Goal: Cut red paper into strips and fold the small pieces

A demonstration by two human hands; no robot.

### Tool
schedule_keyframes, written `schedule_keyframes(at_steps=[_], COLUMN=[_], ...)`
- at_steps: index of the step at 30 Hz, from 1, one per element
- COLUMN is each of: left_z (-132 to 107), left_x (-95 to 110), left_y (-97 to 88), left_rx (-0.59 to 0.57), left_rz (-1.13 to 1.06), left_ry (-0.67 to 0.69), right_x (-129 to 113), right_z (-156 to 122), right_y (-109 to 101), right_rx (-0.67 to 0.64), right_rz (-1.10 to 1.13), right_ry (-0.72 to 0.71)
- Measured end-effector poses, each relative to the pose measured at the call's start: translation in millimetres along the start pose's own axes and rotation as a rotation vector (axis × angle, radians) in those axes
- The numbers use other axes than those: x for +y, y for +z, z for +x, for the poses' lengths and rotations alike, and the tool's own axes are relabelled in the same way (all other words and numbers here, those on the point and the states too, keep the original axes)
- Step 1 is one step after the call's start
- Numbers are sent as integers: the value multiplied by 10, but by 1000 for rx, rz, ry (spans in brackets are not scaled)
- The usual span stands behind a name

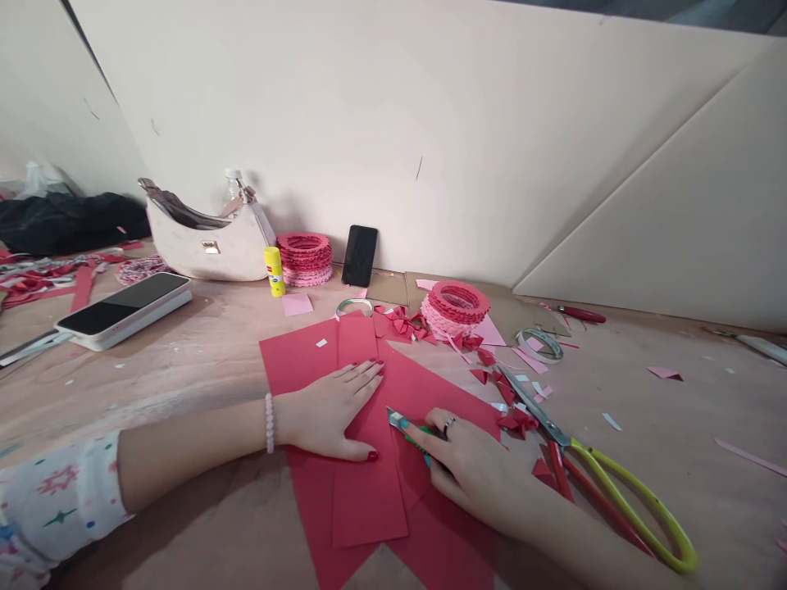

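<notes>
My left hand (329,412) lies flat on a strip of red paper (357,344), pressing it onto larger red sheets (443,401), and wears a pale beaded bracelet. My right hand (473,463) grips a green utility knife (409,436), whose metal blade tip rests on the red paper near my left fingertips. Just right of my right hand, large scissors (593,483) with yellow and red handles lie with their blades (532,406) among small red paper scraps (513,422). The scissors touch neither hand.
Stacks of red and pink paper rings (304,259) stand by a glue stick (274,272) and an upright phone (360,256). Another stack (455,307) sits on cardboard near a tape roll (539,344). A beige handbag (206,242) and white device (123,310) lie left, before a pale wall (369,106).
</notes>
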State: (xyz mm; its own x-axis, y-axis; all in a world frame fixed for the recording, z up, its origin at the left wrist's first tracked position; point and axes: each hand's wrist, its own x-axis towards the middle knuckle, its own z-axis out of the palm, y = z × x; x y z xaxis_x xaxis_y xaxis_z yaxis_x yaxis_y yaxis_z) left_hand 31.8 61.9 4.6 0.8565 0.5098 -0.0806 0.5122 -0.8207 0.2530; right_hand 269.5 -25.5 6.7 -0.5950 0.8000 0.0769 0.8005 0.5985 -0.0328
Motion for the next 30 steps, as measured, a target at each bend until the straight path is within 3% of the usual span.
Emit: schedule_keyframes(at_steps=[9, 16, 24, 30], left_z=[1, -63, -182, -186], left_x=[-35, 53, 196, 201], left_y=[38, -68, -96, -103], left_rx=[37, -35, -88, -106], left_rz=[9, 21, 52, 36], left_ry=[37, 52, 43, 38], right_x=[8, -37, -206, -173], right_z=[-3, -11, -98, -128], right_y=[-108, -17, -164, -120], right_rx=[1, -6, -72, -40], right_rz=[-29, -9, -9, -36], right_ry=[57, 8, 12, 34])
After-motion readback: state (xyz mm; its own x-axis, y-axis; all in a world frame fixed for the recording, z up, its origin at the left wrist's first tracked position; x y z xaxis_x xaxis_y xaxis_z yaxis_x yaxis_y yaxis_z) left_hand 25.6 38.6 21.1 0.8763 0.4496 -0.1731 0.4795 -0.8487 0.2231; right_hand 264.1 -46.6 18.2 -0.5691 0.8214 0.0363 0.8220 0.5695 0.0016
